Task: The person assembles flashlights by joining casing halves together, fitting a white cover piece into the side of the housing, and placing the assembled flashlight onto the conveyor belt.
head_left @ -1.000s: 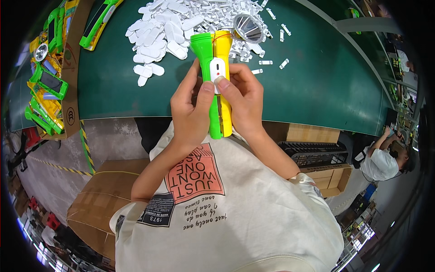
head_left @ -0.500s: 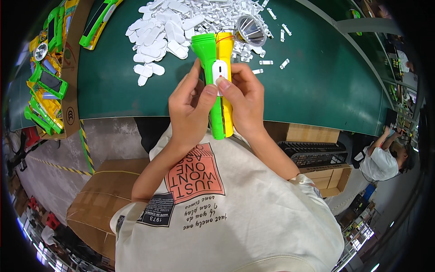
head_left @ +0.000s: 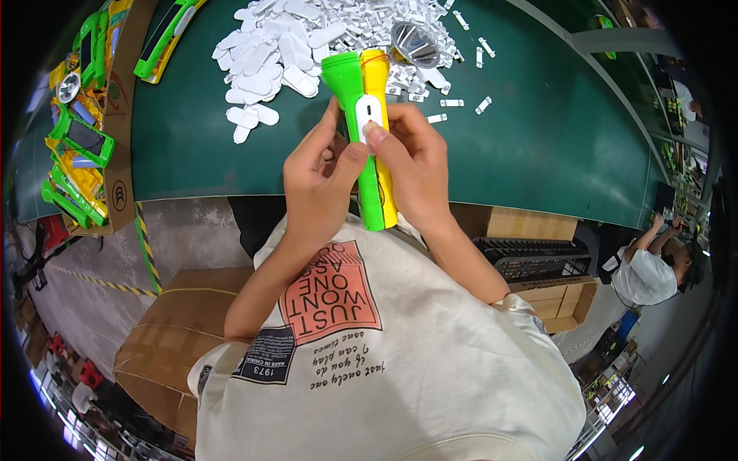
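Observation:
Between my two hands, over the near edge of the table, is a flashlight body (head_left: pixel 370 184) made of a green half and a yellow half. Its wide end points away from me. My left hand (head_left: pixel 317 180) grips the green side, thumb on top. My right hand (head_left: pixel 419 169) wraps the yellow side, and its thumb presses on a white switch plate (head_left: pixel 369 110) with a dark slot, set across the seam. A thin red wire runs from the wide end to a silver reflector cup (head_left: pixel 416 44), which lies just beyond on the white parts.
On the green table (head_left: pixel 523 146), white oval plates (head_left: pixel 265 61) and small white switch pieces (head_left: pixel 369 27) lie heaped at the back. A cardboard box (head_left: pixel 119 131) of green and yellow flashlight parts stands left, near another flashlight body (head_left: pixel 165 42). A co-worker (head_left: pixel 653 269) sits far right.
The green and yellow halves have closed together along the seam. The flashlight body has shifted slightly away from me, and the reflector cup has tipped and moved a little left.

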The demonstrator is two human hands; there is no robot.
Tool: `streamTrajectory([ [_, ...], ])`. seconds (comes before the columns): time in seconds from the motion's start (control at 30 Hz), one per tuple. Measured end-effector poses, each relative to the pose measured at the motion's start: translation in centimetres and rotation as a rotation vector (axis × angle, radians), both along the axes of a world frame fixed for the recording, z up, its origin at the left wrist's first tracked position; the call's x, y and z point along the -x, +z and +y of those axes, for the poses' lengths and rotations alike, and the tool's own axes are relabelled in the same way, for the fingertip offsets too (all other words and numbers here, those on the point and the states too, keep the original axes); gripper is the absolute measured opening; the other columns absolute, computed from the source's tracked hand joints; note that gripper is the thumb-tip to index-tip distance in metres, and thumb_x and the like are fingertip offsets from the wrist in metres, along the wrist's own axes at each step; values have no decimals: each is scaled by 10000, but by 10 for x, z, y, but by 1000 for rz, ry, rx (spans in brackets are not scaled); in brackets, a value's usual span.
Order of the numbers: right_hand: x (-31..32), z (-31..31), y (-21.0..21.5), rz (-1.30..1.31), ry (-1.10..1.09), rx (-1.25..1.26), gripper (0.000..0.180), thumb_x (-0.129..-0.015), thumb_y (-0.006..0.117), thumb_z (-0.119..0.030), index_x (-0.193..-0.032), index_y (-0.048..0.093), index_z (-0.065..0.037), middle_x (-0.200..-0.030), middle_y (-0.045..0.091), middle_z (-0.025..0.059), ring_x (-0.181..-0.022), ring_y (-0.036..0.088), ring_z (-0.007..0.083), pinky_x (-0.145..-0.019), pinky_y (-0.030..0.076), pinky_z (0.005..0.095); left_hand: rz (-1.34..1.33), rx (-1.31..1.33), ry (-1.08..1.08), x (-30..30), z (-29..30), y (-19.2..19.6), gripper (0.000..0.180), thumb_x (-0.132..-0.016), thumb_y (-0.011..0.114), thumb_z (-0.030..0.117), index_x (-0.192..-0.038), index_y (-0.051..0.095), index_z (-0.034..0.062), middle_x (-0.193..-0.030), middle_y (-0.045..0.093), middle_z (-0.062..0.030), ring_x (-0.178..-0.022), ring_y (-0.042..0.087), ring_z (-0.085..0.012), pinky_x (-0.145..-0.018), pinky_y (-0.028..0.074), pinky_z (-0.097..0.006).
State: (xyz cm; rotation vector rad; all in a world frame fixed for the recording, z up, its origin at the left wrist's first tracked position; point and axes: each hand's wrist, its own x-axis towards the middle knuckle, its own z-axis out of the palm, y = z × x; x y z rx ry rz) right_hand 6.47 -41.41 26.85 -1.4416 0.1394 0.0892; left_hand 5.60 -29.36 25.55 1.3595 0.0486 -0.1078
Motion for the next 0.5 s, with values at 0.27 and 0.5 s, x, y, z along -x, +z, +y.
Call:
streamTrajectory([
  [0.27, -1, 7, -1, 71, -40, -53, 240, -885, 627, -163, -1007, 550, 29, -775, 568, -1, -664, 484, 30, -570, 403, 198, 59, -16, 40, -2, -6, 1, 473, -959, 520, 180, -1373, 403, -15, -913, 597, -18, -740, 498, -37, -648, 422, -181],
  [0.5, -3, -14, 2, 17, 161, -9, 428, -800, 662, -107, -1179, 525, 37, -899, 597, 38, -747, 536, 69, -593, 444, 199, 44, -25, 46, -5, 0, 1, 456, -977, 485, 209, -1370, 412, -10, -979, 621, -48, -789, 552, -63, -702, 463, -206],
])
